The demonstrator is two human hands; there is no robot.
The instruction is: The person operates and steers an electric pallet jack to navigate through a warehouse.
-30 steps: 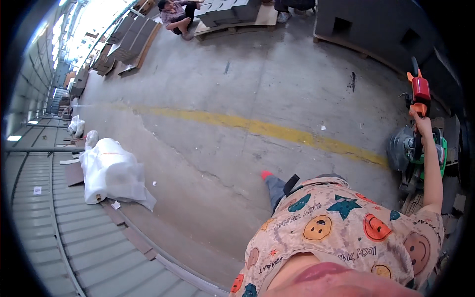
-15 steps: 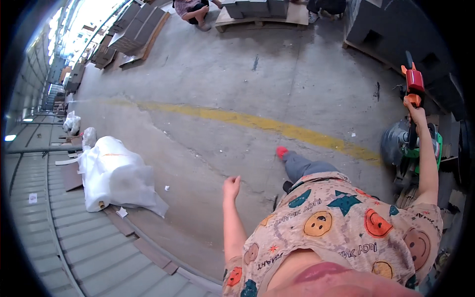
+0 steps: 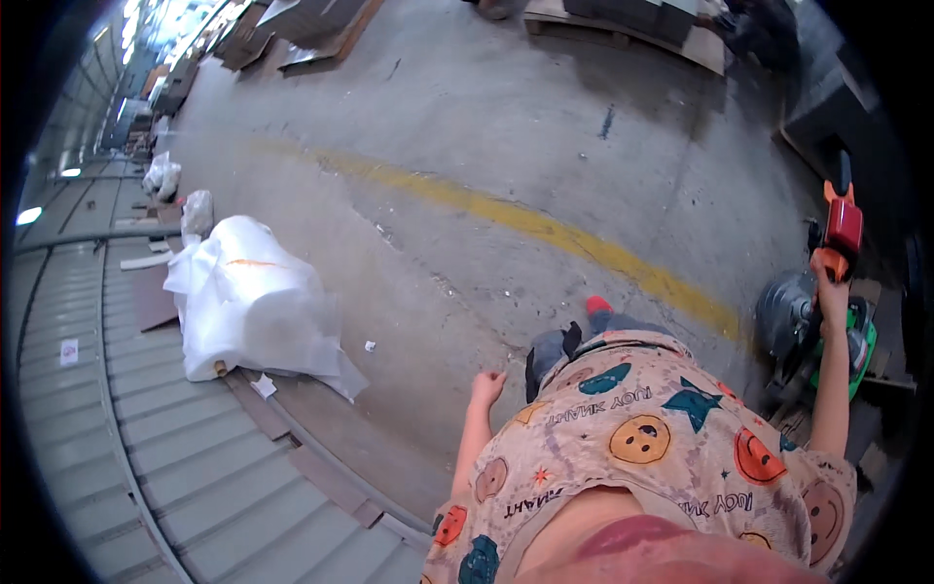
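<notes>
My left hand [image 3: 488, 386] hangs beside my hip with its fingers loosely curled, and nothing shows in it. Out to the right, my right hand [image 3: 830, 287] is wrapped round the orange grip of a red, orange and black hand-held power tool [image 3: 843, 226]. Just below that tool stands a piece of equipment with a green frame [image 3: 860, 360] and a grey, round, coil-like part [image 3: 784, 313]. Whether the tool is joined to this equipment, I cannot tell.
A large white roll of plastic wrap [image 3: 258, 311] lies against the ribbed metal wall [image 3: 185, 438] at left. A yellow line [image 3: 525, 224] crosses the concrete floor. Ahead, a wooden pallet [image 3: 623, 39] bears grey stacks, with a person [image 3: 764, 34] beside it. More dark stacks [image 3: 837, 122] stand at right.
My view has shifted, so the wrap roll and far pallet sit farther right. My legs have changed position in a step. The red tool stays in my right hand.
</notes>
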